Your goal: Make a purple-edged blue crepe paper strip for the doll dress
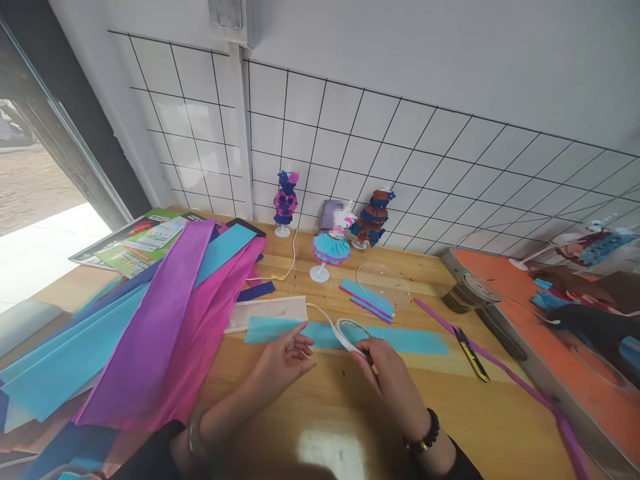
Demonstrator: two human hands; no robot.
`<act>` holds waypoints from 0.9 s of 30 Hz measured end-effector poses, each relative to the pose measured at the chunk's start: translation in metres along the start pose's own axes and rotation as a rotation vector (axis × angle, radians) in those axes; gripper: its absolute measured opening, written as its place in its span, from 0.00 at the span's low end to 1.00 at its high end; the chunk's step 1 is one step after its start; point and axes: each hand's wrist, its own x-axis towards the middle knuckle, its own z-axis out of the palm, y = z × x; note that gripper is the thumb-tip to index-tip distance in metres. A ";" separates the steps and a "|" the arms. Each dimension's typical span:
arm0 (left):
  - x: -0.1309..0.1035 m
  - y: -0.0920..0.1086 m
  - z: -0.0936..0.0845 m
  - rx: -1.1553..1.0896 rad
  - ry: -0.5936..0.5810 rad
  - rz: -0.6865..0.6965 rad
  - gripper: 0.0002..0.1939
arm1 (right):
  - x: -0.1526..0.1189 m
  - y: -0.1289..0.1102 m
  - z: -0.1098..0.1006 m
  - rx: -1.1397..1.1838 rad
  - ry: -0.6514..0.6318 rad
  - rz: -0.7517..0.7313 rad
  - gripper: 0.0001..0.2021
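Note:
My right hand (385,370) grips a roll of white tape (344,338) by its near edge, fingers closed round it. A loose end of the tape runs up and left to a white strip (273,308). Beneath the roll lies a long light-blue strip (420,341), flat along the wooden table (280,433). To the left of the roll, my left hand (287,350) hovers over the blue strip with its fingers apart and nothing in them. Folded blue and purple strips (367,300) rest just beyond the roll.
Long purple (145,333), blue and pink sheets heap up at left. Small dressed figures on stands, one in a blue skirt (332,248), line the wall. A yellow-black utility knife (473,357), purple ribbon (545,395), lidded cup (463,295) and orange surface (565,360) are right.

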 end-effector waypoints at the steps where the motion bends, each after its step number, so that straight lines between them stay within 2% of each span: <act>1: 0.000 0.000 0.000 0.027 0.038 0.005 0.26 | -0.002 -0.002 0.002 -0.010 0.004 -0.012 0.06; 3: 0.000 0.002 -0.003 0.183 0.152 0.076 0.18 | -0.006 -0.004 0.003 -0.044 0.020 -0.044 0.05; 5: -0.001 0.005 -0.009 0.438 0.274 0.231 0.12 | -0.009 -0.006 0.001 -0.102 0.035 -0.087 0.05; 8: -0.001 0.012 -0.018 0.760 0.362 0.462 0.12 | -0.012 -0.010 -0.002 -0.192 0.042 -0.172 0.04; 11: 0.001 0.017 -0.023 0.916 0.338 0.533 0.11 | -0.016 -0.013 -0.006 -0.222 0.069 -0.241 0.03; 13: 0.002 0.019 -0.025 0.950 0.269 0.535 0.07 | -0.019 -0.015 -0.008 -0.211 0.086 -0.265 0.02; 16: 0.000 0.018 -0.025 0.968 0.196 0.541 0.09 | -0.023 -0.018 -0.011 -0.182 0.107 -0.265 0.03; 23: -0.006 0.018 -0.018 0.944 0.250 0.661 0.07 | -0.028 -0.021 -0.012 -0.172 0.127 -0.215 0.04; 27: -0.006 0.026 -0.013 0.941 0.182 0.647 0.09 | -0.028 -0.024 -0.012 -0.181 0.101 -0.225 0.05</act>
